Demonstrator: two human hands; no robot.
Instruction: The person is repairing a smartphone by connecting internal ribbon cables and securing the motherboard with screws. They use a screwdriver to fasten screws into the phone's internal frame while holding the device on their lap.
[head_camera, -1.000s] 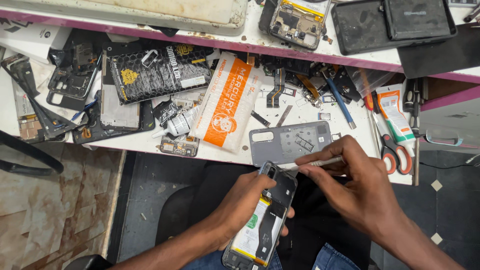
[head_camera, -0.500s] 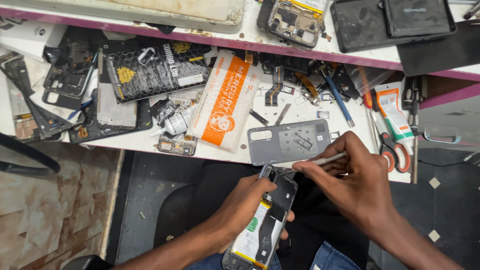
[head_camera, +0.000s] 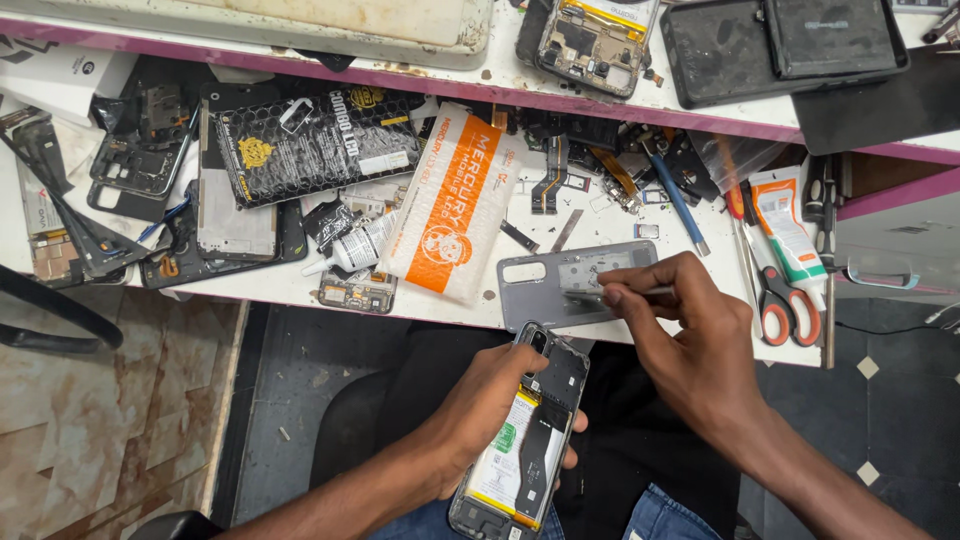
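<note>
Below my right hand (head_camera: 700, 350), opened phone (head_camera: 523, 440) rests in my left hand (head_camera: 490, 400), fingers wrapped round its edge, battery side up for access. Right fingers pinch tweezers (head_camera: 620, 294), tip on grey back cover (head_camera: 575, 285) at bench edge. Scissors (head_camera: 780, 300) just right; orange packet (head_camera: 450, 210) left; clutter crowds bench.

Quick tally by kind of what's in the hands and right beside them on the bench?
Opened phone, held by the left hand: 1
Tweezers, in the right hand: 1
Grey back cover on the bench: 1
Scissors with red handles: 1
Orange-and-white pouch: 1
Total: 5
</note>
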